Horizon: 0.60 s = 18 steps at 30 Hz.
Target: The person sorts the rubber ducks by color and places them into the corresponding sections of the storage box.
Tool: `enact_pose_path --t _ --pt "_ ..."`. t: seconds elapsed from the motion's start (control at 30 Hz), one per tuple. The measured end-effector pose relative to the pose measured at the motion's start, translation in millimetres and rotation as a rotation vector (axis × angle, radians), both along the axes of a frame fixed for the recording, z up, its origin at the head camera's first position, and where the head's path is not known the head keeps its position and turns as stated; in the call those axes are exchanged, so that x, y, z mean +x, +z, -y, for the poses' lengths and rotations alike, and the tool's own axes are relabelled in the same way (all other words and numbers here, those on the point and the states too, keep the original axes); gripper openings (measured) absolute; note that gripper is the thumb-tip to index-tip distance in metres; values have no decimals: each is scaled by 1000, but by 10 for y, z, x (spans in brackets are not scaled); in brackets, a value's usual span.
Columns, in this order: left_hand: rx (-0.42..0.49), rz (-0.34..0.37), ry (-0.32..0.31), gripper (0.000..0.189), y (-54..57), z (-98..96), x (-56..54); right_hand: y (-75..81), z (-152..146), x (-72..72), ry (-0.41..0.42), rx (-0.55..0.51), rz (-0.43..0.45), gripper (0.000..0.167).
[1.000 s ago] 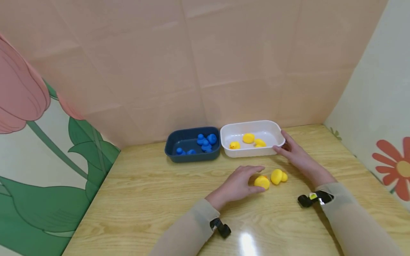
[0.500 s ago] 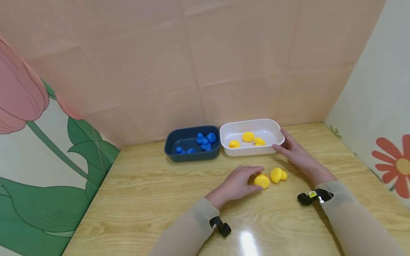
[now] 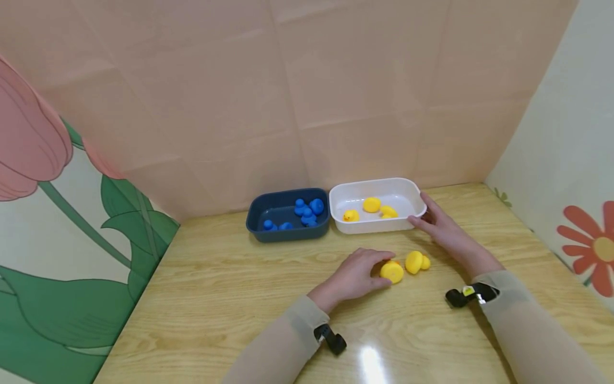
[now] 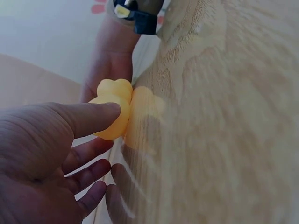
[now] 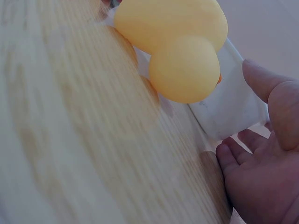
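Thumb and forefinger of my left hand (image 3: 352, 276) pinch a yellow rubber duck (image 3: 392, 272) lying tipped on the table, its flat round base facing me. In the left wrist view the thumb (image 4: 88, 119) lies across the duck (image 4: 114, 123), the other fingers spread beyond it. Just right of it a second yellow duck (image 3: 414, 262) lies on its side, large in the right wrist view. My right hand (image 3: 443, 229) holds the right end of a white plastic tray (image 3: 371, 228), thumb at the front corner, fingers round the far side. Several yellow ducks lie in this tray.
Against the white tray's left side stands a dark blue tray (image 3: 288, 236) with several blue ducks (image 3: 307, 214) inside. Both trays sit at the back of the wood-grain table (image 3: 216, 298), before a pinkish covered wall (image 3: 240, 106). A flower-patterned wall (image 3: 542, 176) borders the right side.
The left thumb and forefinger have drawn in closer on the duck, and its base has turned slightly more towards me. The right hand stays at the white tray's end.
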State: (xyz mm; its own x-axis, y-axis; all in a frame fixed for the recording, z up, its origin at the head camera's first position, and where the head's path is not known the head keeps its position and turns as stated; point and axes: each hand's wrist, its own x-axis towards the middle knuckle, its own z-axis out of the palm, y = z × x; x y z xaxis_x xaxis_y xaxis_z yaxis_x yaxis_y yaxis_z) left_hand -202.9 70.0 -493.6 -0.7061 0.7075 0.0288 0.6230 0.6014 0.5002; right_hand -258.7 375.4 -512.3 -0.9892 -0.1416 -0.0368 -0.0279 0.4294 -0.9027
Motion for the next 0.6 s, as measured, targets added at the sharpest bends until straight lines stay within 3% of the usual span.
enact_pose_path --t 0.6 --pt "-16 -23 -5 60 -50 -18 -19 31 36 12 3 -24 3 103"
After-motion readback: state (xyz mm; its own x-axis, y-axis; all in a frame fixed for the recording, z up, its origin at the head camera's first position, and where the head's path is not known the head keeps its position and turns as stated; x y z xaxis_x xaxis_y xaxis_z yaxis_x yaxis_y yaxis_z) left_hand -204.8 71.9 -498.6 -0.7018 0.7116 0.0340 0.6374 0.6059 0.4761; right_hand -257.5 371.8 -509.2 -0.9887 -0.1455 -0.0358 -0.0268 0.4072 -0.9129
